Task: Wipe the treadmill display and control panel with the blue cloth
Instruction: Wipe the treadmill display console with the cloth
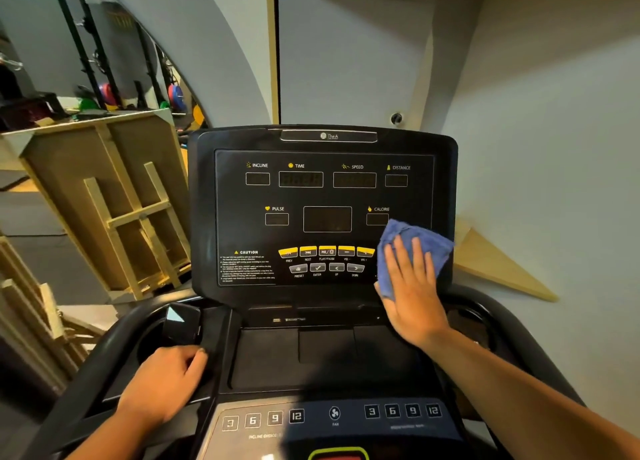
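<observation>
Dim warm light, fisheye-warped edges

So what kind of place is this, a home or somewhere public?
Probably a gym, perhaps partly under renovation. A treadmill console is being wiped with a blue cloth, a weight rack with coloured plates stands behind, and wooden frames lean nearby.
</observation>
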